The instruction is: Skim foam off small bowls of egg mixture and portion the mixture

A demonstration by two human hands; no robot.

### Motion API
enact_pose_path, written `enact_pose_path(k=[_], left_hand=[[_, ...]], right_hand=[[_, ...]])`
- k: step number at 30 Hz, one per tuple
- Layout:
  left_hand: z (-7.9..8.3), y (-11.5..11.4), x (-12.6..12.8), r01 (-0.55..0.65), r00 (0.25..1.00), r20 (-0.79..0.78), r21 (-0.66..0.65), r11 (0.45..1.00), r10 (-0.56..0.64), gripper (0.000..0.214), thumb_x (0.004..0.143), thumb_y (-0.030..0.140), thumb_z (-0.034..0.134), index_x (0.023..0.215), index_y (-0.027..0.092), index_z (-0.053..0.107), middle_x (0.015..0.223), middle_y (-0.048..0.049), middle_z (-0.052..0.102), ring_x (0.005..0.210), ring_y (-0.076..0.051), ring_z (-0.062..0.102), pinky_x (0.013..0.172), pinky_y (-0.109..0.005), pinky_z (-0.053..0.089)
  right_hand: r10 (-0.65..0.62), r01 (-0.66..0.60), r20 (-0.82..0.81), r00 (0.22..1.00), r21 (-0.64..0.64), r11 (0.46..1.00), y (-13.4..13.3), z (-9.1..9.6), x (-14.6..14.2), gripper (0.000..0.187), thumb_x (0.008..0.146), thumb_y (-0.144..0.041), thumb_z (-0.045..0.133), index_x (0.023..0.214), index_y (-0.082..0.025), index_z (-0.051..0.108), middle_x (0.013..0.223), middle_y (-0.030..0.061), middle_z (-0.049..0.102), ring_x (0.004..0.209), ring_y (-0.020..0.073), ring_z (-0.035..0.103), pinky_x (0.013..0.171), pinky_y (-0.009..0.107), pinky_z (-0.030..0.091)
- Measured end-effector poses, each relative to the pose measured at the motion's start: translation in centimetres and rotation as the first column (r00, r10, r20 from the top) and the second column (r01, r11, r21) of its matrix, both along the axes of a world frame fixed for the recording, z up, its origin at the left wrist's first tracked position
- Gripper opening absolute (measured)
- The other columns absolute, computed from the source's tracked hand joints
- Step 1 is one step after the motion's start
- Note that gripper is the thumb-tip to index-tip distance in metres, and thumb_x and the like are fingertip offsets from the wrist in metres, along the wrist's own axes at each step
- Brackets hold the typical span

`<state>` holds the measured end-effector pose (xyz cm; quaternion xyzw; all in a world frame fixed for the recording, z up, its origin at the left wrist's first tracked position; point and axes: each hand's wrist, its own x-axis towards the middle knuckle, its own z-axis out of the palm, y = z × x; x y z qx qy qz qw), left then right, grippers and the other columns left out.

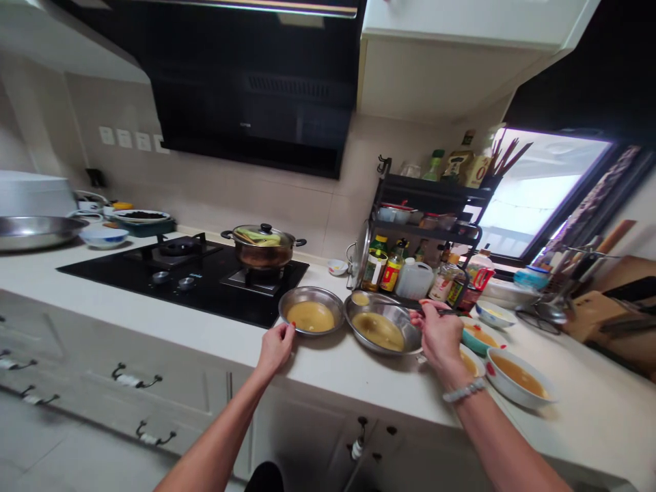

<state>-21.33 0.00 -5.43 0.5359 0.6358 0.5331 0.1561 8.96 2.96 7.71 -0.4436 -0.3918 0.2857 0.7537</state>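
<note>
Pan (311, 311) of yellow liquid sits on the counter (154, 321), at 5 o'clock from the hob (205, 281). Left hand (275, 346) pinches its rim; right hand (439, 335) grips a ladle (361, 298) over the bowl (382, 329). A jerk could slop liquid.

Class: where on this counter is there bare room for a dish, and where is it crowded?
Bare: the counter strip between hob and front edge, left of the left hand. Crowded: dishes, bowls, bottles around the right hand holding a ladle.
</note>
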Motion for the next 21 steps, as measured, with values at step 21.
enact_pose_path(k=[21], left_hand=[[-0.2, 0.1, 0.0, -0.009, 0.999, -0.039, -0.025, 1.000, 0.008, 0.043, 0.084, 0.047, 0.038, 0.057, 0.019, 0.054, 0.050, 0.0000, 0.055, 0.051, -0.014, 0.048, 0.053, -0.025, 0.030]], right_hand=[[-0.171, -0.279, 0.845, 0.506, 0.348, 0.895, -5.8, -3.4, 1.7, 0.016, 0.085, -0.025, 0.052, 0.093, -0.022, 0.066, 0.084, 0.0071, 0.066, 0.073, 0.0192, 0.064, 0.067, 0.034, 0.055]])
